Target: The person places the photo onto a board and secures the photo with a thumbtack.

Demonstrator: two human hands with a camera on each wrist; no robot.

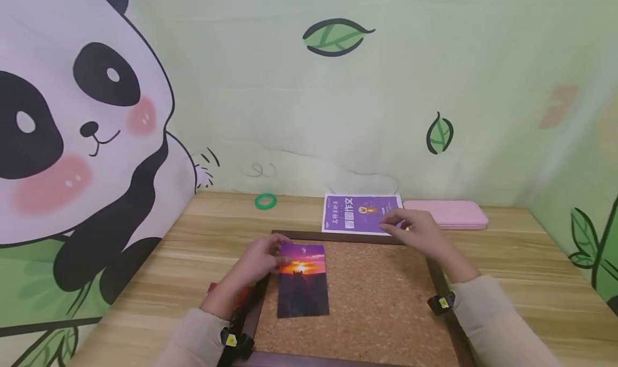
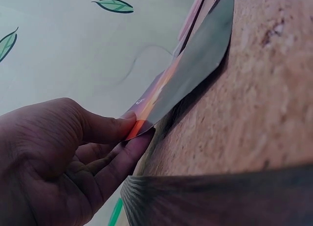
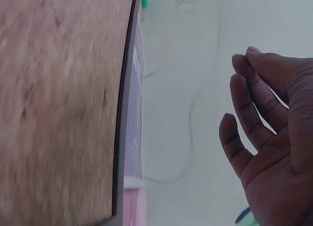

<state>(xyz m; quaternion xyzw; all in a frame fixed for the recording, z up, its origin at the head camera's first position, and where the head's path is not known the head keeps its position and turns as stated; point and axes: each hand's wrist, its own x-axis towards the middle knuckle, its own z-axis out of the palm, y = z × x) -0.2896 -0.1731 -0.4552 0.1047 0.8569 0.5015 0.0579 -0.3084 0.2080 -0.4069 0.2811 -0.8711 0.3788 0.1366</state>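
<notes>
My left hand (image 1: 260, 259) pinches the left edge of a sunset photo card (image 1: 303, 281) between thumb and fingers. The card lies over the left part of a dark-framed cork board (image 1: 376, 297). Seen in the left wrist view, the card (image 2: 195, 59) is slightly bent, its held edge lifted off the cork. Above the board's far right edge hovers my right hand (image 1: 417, 230), thumb and index fingertips close together. In the right wrist view this hand (image 3: 269, 113) has loosely bent fingers, and nothing is visible between them.
A purple booklet (image 1: 333, 214) lies behind the board, beside a pink case (image 1: 458, 215). Further left is a green tape ring (image 1: 265, 201). Something red (image 1: 241, 297) is partly hidden by the left forearm. A panda-printed backdrop (image 1: 270, 115) closes off the wooden table (image 1: 193, 238).
</notes>
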